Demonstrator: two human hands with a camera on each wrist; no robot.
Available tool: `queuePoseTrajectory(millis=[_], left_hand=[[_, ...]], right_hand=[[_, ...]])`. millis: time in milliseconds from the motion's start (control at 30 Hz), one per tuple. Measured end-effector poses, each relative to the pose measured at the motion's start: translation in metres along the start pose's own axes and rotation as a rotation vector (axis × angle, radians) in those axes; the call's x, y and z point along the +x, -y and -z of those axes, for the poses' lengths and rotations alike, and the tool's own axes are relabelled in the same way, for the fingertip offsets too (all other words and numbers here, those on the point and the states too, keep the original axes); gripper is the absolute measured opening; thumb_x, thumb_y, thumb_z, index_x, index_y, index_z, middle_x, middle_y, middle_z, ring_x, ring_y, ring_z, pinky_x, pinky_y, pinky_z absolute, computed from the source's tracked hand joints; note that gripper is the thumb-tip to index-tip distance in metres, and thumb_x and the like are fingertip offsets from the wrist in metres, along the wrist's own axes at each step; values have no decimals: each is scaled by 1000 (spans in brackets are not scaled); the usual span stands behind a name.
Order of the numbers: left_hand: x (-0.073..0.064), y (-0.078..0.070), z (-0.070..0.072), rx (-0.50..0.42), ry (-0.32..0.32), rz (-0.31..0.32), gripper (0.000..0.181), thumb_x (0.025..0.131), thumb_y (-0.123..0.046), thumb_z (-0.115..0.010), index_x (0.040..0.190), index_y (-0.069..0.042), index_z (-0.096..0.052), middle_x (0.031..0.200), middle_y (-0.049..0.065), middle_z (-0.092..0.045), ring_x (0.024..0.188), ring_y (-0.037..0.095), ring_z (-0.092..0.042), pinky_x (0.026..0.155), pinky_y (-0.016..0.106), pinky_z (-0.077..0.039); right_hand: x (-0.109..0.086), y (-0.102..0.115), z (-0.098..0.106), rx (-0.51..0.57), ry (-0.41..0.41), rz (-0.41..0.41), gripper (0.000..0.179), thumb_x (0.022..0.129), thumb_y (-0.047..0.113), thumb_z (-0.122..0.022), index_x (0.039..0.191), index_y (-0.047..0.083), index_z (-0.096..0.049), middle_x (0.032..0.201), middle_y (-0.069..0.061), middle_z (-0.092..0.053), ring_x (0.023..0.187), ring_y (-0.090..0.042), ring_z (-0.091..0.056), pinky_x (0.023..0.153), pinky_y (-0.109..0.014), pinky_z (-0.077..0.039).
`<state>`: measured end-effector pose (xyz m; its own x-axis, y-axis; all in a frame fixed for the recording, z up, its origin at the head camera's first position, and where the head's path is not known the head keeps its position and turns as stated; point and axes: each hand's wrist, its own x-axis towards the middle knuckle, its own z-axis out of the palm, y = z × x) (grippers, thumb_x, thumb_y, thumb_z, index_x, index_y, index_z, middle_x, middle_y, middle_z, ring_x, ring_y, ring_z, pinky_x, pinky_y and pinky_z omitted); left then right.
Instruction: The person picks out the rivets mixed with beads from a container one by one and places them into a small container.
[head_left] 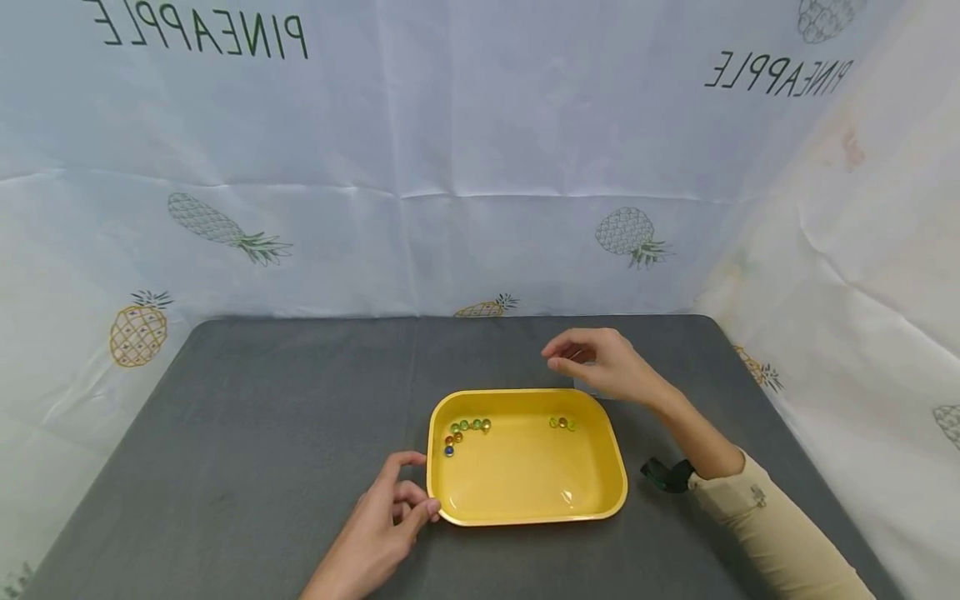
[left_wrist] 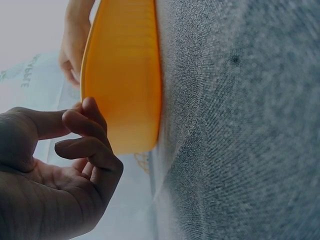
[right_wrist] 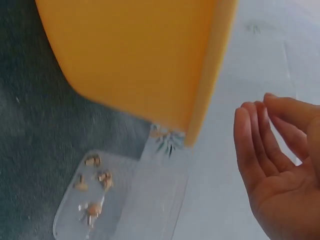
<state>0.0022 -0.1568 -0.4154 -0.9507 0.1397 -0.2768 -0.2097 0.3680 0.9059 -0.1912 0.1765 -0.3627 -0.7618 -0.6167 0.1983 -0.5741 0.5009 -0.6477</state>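
Note:
A yellow tray (head_left: 517, 492) lies on the dark table. Inside it, several round glassy beads (head_left: 465, 425), green, amber and blue, form a bent row at the left. An amber bead (head_left: 563, 423) sits between two yellow-green bits at the right. My left hand (head_left: 393, 517) touches the tray's left side and near-left corner from outside, some fingers bent. Behind the tray's far-right corner my right hand (head_left: 600, 362) hovers with loosely bent fingers and nothing visible between them. Below it is a clear plastic container (right_wrist: 150, 200) holding several small gold-coloured pieces (right_wrist: 94, 209) with short stems.
A pale cloth printed with pineapples (head_left: 626, 233) hangs behind the grey table (head_left: 285, 433) and along its sides. A dark strap-like object (head_left: 667, 475) shows at my right wrist, by the beige sleeve (head_left: 780, 525).

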Motion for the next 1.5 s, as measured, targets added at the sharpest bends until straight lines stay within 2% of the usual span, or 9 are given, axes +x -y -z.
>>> queuePoseTrajectory(millis=[133, 400, 467, 600, 767, 967, 1167, 1400, 1500], left_hand=[[0, 0, 0, 4, -6, -3, 55, 105, -15, -73, 150, -4, -42, 90, 4, -72, 65, 14, -57, 59, 25, -43], [0, 1, 0, 6, -9, -6, 55, 105, -14, -73, 150, -4, -43, 90, 5, -73, 64, 13, -56, 58, 25, -43], [0, 1, 0, 6, -7, -9, 55, 105, -14, -73, 150, -4, -43, 90, 5, -73, 64, 13, -56, 59, 25, -43], [0, 1, 0, 6, -1, -14, 55, 105, -14, -72, 150, -4, -42, 90, 5, -73, 64, 13, -57, 59, 24, -42], [0, 2, -1, 4, 0, -14, 54, 105, -15, -72, 149, -4, -42, 90, 4, -73, 65, 13, -58, 59, 24, -43], [0, 2, -1, 2, 3, -10, 54, 106, -16, -72, 150, -4, -42, 90, 4, -73, 65, 14, -58, 59, 25, -42], [0, 2, 0, 1, 5, -21, 54, 106, -15, -71, 150, -4, -42, 91, 5, -73, 64, 12, -57, 59, 25, -43], [0, 2, 0, -1, 0, -14, 54, 106, -15, -71, 150, -4, -42, 91, 5, -73, 65, 14, -58, 60, 25, -43], [0, 3, 0, -6, 1, -17, 54, 106, -15, -71, 150, -4, -42, 91, 5, -73, 65, 14, -59, 60, 24, -43]], right_hand=[[3, 8, -6, 63, 101, 25, 16, 102, 14, -77, 118, 13, -79, 107, -8, -81, 92, -14, -76, 85, -26, -63], [8, 18, -17, 163, 275, 50, 20, 105, 13, -73, 121, 1, -76, 109, -16, -80, 95, -35, -77, 88, -26, -63], [8, 19, -20, 181, 296, 55, 22, 105, 13, -73, 121, 0, -76, 108, -17, -80, 94, -34, -76, 88, -27, -63], [9, 21, -29, 205, 336, 73, 22, 103, 12, -75, 121, -1, -75, 107, -15, -79, 93, -19, -74, 87, -28, -63], [9, 24, -39, 254, 398, 42, 25, 100, 9, -77, 123, -2, -74, 106, -11, -79, 93, -8, -72, 88, -28, -63], [12, 24, -51, 314, 466, 24, 31, 100, 8, -78, 128, -4, -71, 106, -12, -80, 95, -10, -74, 89, -30, -64], [15, 23, -62, 334, 517, -4, 34, 100, 9, -78, 131, -4, -70, 113, -19, -79, 100, -11, -76, 90, -25, -63], [16, 17, -74, 364, 553, -67, 37, 100, 3, -76, 135, -5, -68, 116, -24, -78, 102, -26, -79, 85, -29, -64], [15, 16, -78, 365, 561, -110, 37, 100, 2, -75, 136, -4, -68, 114, -22, -79, 100, -26, -79, 83, -30, -64]])
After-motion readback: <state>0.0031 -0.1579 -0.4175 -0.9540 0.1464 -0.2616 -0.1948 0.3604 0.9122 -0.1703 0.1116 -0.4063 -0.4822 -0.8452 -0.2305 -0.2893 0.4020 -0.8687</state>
